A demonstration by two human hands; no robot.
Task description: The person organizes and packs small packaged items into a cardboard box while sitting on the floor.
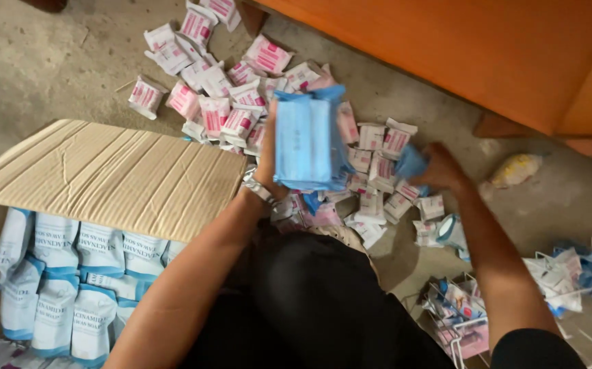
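On the concrete floor [50,61], seen from the head camera, the left hand [266,160] is raised and clamped around a stack of blue packets [306,140]; the stack hides its fingers, and only the thumb side and a metal wristband [258,188] show. The right hand [439,171] is low over the scattered pile of small pink-and-white sachets [234,102], closed on a blue packet [411,164] whose far end is blurred and partly covered by the fingers. The two hands are apart, with sachets lying between them.

A cardboard box flap [104,174] covers much of the open box at the left; beneath it, rows of white-and-blue pouches [70,287] show, cut off by the frame's lower edge. The person's dark clothing [310,307] blocks the floor in the middle. At lower right a white wire rack [515,314] holds mixed packets, hard to tell apart. An orange wooden piece of furniture [480,48] fills the upper right, a yellowish wrapped lump [515,169] near its foot.
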